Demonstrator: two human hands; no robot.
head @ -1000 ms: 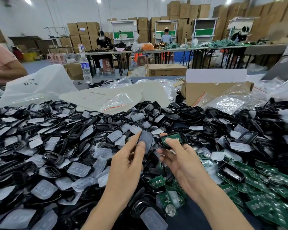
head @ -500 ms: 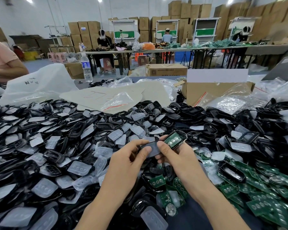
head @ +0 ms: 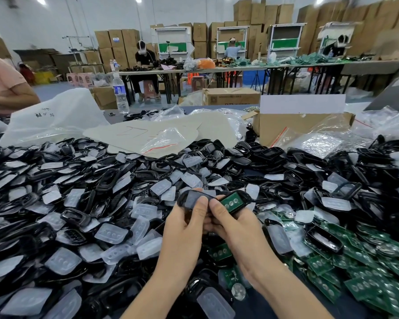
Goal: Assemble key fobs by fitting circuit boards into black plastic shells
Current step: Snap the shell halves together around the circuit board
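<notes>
My left hand (head: 186,223) pinches a black shell half (head: 190,199) with a translucent button pad in it, thumb on top. My right hand (head: 235,223) holds a second black shell half (head: 234,202) with a green circuit board (head: 230,202) seated inside, thumb near its left end. The two halves meet end to end above the pile, at the middle of the view. My fingers hide the undersides of both halves.
A deep pile of black shells (head: 83,203) and translucent button pads (head: 112,233) covers the table. Green circuit boards (head: 359,268) are heaped at the lower right. Plastic bags (head: 55,118), a cardboard box (head: 302,127) and a water bottle (head: 120,93) stand behind.
Both hands have come together. The left shell half has turned from upright to flat, and the right half with the board has moved against it.
</notes>
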